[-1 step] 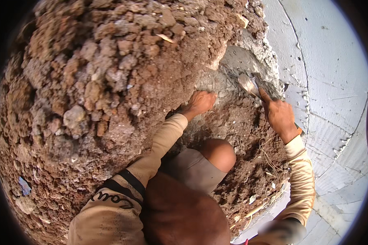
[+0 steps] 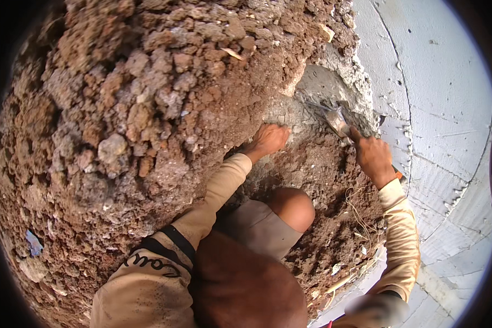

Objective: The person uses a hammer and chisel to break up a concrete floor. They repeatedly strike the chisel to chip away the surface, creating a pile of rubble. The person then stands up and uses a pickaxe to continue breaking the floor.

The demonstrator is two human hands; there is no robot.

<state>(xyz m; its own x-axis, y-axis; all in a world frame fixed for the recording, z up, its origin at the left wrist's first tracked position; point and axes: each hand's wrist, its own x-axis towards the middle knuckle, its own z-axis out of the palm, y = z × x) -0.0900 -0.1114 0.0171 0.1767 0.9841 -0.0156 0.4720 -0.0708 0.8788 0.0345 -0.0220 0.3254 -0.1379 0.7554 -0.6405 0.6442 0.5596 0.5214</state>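
My right hand (image 2: 374,158) is wrapped round a trowel, its orange handle end (image 2: 398,175) showing below the wrist. The trowel's mortar-smeared metal blade (image 2: 336,120) points up and left, touching wet grey mortar (image 2: 322,98) in a hollow between the soil and the wall. To its left, my left hand (image 2: 270,139) is a closed fist resting at the edge of the soil and mortar. Its fingertips are curled under and hidden, and nothing shows in it.
A heap of lumpy reddish-brown soil (image 2: 120,131) rises on the left. A grey plastered wall (image 2: 443,98) with ridged seams runs along the right. My bent knee (image 2: 293,209) sits between my arms. Dry roots (image 2: 358,213) lie near the right forearm.
The trowel blade has shifted slightly right and down, and my right index finger has drawn back from it. My left fist stays in place.
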